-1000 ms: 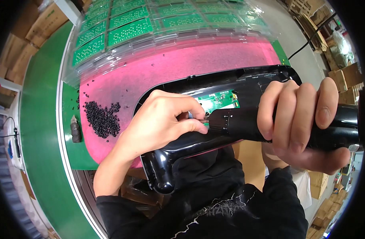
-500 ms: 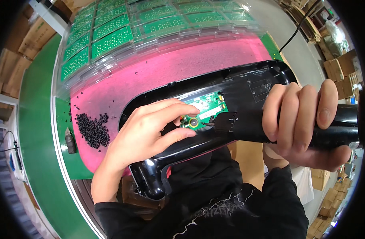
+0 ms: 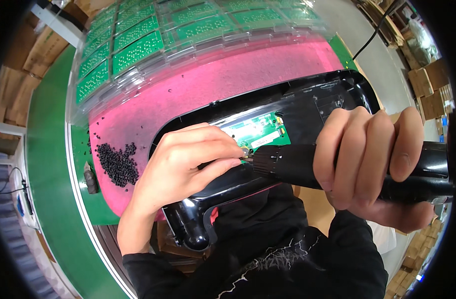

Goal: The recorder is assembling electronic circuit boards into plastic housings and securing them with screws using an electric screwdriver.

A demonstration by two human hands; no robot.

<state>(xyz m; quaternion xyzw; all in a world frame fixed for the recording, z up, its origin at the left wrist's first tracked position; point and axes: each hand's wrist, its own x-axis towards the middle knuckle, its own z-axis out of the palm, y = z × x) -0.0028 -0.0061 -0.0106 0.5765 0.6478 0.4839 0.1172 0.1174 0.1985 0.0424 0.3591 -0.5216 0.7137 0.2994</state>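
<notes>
My right hand (image 3: 365, 154) is wrapped around a black electric screwdriver (image 3: 290, 162), held almost level with its bit toward the left. The tip meets the fingertips of my left hand (image 3: 190, 157), whose thumb and forefinger are pinched together. Whatever lies between those fingertips is too small to make out. Beneath them a green circuit board (image 3: 265, 130) lies inside a glossy black plastic housing (image 3: 302, 102). My left hand and the screwdriver cover the board's near left part.
A loose pile of small black screws (image 3: 117, 167) sits on the pink mat (image 3: 153, 107) at the left. Clear plastic trays (image 3: 198, 52) of green boards fill the back. A small dark grey object (image 3: 90, 180) lies on the green table surface. Cardboard boxes (image 3: 429, 82) stand far right.
The screwdriver has moved left and slightly down, so its head now reaches my left fingertips. My left thumb and forefinger, apart before, have closed together.
</notes>
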